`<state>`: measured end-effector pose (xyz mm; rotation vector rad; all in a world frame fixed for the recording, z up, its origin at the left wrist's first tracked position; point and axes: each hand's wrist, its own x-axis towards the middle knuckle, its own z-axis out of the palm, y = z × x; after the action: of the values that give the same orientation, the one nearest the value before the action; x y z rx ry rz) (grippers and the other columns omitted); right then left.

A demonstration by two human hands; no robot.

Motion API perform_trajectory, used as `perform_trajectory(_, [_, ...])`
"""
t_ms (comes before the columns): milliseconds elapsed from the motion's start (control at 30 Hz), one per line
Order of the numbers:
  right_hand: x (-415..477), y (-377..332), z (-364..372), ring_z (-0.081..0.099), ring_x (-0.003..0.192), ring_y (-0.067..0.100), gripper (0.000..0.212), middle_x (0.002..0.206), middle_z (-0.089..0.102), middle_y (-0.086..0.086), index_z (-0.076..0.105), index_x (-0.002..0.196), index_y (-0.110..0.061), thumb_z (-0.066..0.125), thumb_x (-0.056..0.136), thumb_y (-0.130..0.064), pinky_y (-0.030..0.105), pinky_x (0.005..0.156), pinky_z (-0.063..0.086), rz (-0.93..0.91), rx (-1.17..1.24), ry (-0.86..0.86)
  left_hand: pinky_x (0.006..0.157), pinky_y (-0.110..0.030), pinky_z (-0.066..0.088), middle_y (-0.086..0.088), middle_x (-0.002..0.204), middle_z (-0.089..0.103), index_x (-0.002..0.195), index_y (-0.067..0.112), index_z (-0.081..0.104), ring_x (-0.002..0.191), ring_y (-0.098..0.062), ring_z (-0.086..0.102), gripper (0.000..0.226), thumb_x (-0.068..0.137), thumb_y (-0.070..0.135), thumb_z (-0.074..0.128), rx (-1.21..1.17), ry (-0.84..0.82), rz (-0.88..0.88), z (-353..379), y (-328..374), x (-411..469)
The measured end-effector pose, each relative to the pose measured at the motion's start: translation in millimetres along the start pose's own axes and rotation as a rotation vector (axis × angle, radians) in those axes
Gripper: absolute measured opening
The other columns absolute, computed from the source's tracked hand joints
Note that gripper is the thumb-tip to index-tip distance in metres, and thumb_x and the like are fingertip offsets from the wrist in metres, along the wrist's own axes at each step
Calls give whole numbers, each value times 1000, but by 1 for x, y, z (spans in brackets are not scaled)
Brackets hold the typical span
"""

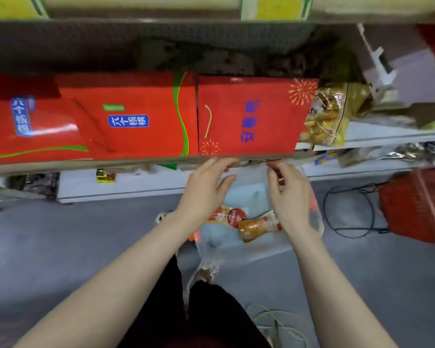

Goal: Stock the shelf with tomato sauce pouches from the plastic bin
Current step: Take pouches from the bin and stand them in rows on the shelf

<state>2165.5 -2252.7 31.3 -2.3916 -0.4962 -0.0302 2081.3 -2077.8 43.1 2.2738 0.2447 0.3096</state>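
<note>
Taking the clear plastic bin (pixel 251 244) on the floor as the landmark, and moving from its left side across: up and to the left of it, red gift boxes (pixel 126 116) fill the shelf (pixel 86 163) whose front edge runs just above the bin's far end. The left hand (pixel 206 187) hovers over the bin's far left part, fingers loosely spread and curved, thumb apart, holding nothing that can be seen. Below it, inside the bin near the middle, lie the tomato sauce pouches (pixel 246 221), two or so, flat and overlapping. The right hand (pixel 290 194) is over the bin's far right part; its fingers are curled toward the shelf edge, and whether they pinch anything cannot be told. A red basket (pixel 422 209) stands well to the right of the bin. The step appears to be a reach between bin and shelf. To do it well, probably lower one hand straight onto the top pouch, pinch it by its firmer edge rather than its soft belly, and lift clear of the bin wall before swinging toward open shelf space.
</note>
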Motion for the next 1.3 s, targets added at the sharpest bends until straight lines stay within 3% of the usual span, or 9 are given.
perform_trajectory(300, [-31,135,130,62,113,40,37,116,66,26,52,124,1,61,91,-15,37,89,45,998,90,-302,99,-34,40,-8,132,56,132,14,55,120,-28,54,44,88,11,60,128,-433,-336,132,-109,-25])
perform_trajectory(433, [-35,207,194,60,118,35,54,128,61,18,55,129,-8,62,79,-27,36,90,49,1284,138,-468,104,-32,35,-8,139,50,137,14,50,128,-26,48,47,90,12,56,199,-542,-429,182,-154,-23])
perform_trajectory(533, [-39,222,215,55,123,37,60,138,53,20,49,138,-4,64,83,-22,29,70,51,1385,125,-480,109,-29,28,-9,146,44,141,12,45,136,-26,39,51,91,11,57,242,-622,-457,213,-181,-25])
perform_trajectory(667, [-48,224,236,40,138,37,72,153,34,22,20,153,-1,53,98,-34,43,106,40,1413,-82,-286,112,-34,27,-12,141,48,135,9,49,134,-29,40,47,89,10,58,364,-705,-372,244,-200,-34])
perform_trajectory(867, [-47,209,243,44,125,42,88,145,35,16,20,154,-20,71,84,-34,46,101,40,1032,-108,-137,112,-42,28,-11,127,50,129,16,48,121,-33,47,46,83,15,59,680,-659,-256,264,-209,-36])
perform_trajectory(967, [-42,218,245,44,126,41,104,142,38,18,27,151,-14,85,67,-34,46,104,40,1039,-59,-102,97,-42,40,-10,121,51,124,17,49,111,-32,53,42,84,17,61,759,-702,-293,264,-210,-26])
perform_trajectory(1067, [-33,225,236,45,127,40,89,138,48,18,37,140,-11,84,69,-37,46,104,38,1096,-97,-268,86,-40,44,-11,120,51,123,15,51,103,-34,58,42,83,18,66,732,-776,-359,259,-208,-24])
perform_trajectory(1200, [-25,223,227,57,114,39,50,122,62,18,51,127,-9,64,87,-35,41,96,45,1065,12,-253,73,-36,41,-13,113,63,120,14,47,102,-36,59,41,84,22,65,579,-713,-457,257,-195,-30])
perform_trajectory(1300, [-17,214,214,65,100,36,34,106,68,12,60,119,-15,52,91,-33,46,93,52,1099,249,-149,77,-34,44,-11,112,65,120,18,47,105,-36,60,48,81,38,66,296,-598,-775,248,-182,-22])
